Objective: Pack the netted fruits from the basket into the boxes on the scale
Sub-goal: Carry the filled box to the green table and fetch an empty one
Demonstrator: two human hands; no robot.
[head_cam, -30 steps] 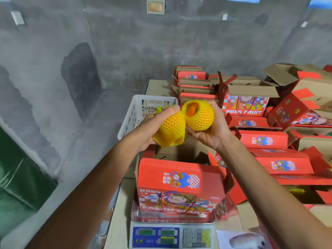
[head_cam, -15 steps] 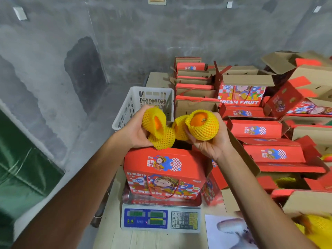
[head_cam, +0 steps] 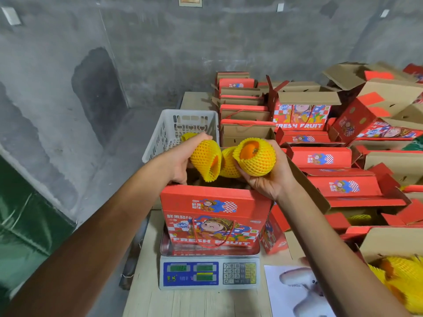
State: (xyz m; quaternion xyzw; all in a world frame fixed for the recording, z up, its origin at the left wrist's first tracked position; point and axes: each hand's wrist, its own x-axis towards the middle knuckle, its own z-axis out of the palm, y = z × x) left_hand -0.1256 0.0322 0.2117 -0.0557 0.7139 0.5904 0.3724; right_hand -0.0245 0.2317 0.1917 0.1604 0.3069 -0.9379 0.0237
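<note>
An open red "FRESH FRUIT" box stands on the steel pan of a digital scale. Just above its opening, my left hand grips an orange in yellow foam netting, tilted with the net's mouth facing down and right. My right hand cradles another netted orange, its bare top showing. A third netted fruit sits between the two, and I cannot tell which hand holds it. Behind the box stands the white plastic basket, with a little yellow netting visible inside.
Many red and brown fruit boxes, some open, some closed, are stacked to the right and behind. More yellow-netted fruit lies at the lower right beside a printed sheet. A grey concrete wall lies left and behind the wooden table.
Both hands have come down with the fruits toward the mouth of the box on the scale. The left fruit has tipped so that its net opening faces downward.
</note>
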